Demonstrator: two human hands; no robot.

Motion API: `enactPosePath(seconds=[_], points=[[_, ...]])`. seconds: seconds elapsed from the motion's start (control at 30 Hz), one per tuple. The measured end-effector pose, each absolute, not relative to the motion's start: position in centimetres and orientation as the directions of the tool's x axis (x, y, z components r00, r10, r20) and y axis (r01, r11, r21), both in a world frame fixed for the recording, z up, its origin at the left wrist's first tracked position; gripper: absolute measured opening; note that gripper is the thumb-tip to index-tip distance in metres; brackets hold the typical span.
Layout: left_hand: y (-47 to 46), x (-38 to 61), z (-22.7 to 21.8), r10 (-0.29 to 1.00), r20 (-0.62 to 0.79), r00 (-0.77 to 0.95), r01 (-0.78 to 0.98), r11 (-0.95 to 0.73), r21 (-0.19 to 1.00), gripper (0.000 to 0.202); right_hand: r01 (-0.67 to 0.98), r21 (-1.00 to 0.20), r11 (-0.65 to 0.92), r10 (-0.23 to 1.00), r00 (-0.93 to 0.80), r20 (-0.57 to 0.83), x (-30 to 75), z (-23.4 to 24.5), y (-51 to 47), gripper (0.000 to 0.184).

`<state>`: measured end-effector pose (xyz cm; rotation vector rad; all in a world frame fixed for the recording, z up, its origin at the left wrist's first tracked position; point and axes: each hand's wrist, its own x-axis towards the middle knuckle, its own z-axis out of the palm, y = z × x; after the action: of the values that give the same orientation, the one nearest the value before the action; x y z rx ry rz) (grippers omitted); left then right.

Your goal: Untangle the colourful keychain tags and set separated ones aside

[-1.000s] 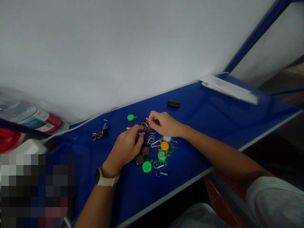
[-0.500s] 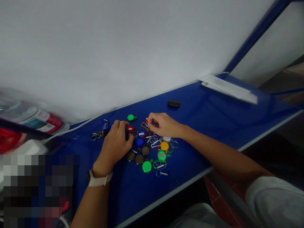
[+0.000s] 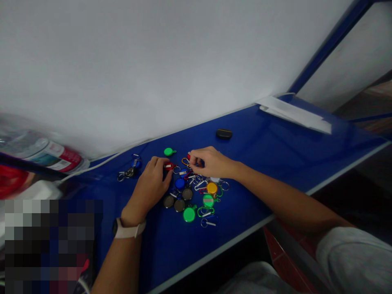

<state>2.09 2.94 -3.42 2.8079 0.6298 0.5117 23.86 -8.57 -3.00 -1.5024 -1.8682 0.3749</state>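
A loose heap of badge reels, carabiner clips and key rings (image 3: 196, 185) lies on the blue table (image 3: 269, 163). My left hand (image 3: 150, 183) is at the heap's left side, its fingertips on a red badge reel (image 3: 169, 166). My right hand (image 3: 211, 162) pinches down at the top of the heap, close to a small red clip (image 3: 189, 156). Whatever lies between its fingers is hidden. Below the hands lie a blue reel (image 3: 180, 183), a green reel (image 3: 189, 214) and an orange reel (image 3: 211, 188).
A green reel (image 3: 169, 151) and a dark key clip with a blue reel (image 3: 130, 172) lie left of the heap. A black case (image 3: 224, 134) and white paper (image 3: 290, 113) sit farther back. A white wall rises behind the table, and a plastic-wrapped bottle (image 3: 56, 157) stands at left.
My left hand has moved left from the middle of the heap to the red reel, uncovering the blue reel and grey reels. My right hand has barely moved.
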Motion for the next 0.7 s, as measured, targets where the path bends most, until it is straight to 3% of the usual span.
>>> enactPosePath(seconds=[0.13,0.37,0.7], points=[[3.3,2.0,-4.1,0.464,0.307,0.831,0.372,-0.874,0.313,0.023,0.713,-0.645,0.275,0.945,-0.079,0.316,23.8,-3.1,-8.5,0.01],[3.4,2.0,-4.1,0.481,0.297,0.825,0.373,-0.858,0.354,0.018,0.744,-0.558,0.369,0.911,-0.171,0.375,24.0,-3.2,-8.5,0.011],[2.6,2.6,-2.9,0.508,0.34,0.792,0.352,-0.833,0.427,0.024,0.744,-0.563,0.359,0.921,-0.185,0.343,24.0,-3.0,-8.6,0.011]])
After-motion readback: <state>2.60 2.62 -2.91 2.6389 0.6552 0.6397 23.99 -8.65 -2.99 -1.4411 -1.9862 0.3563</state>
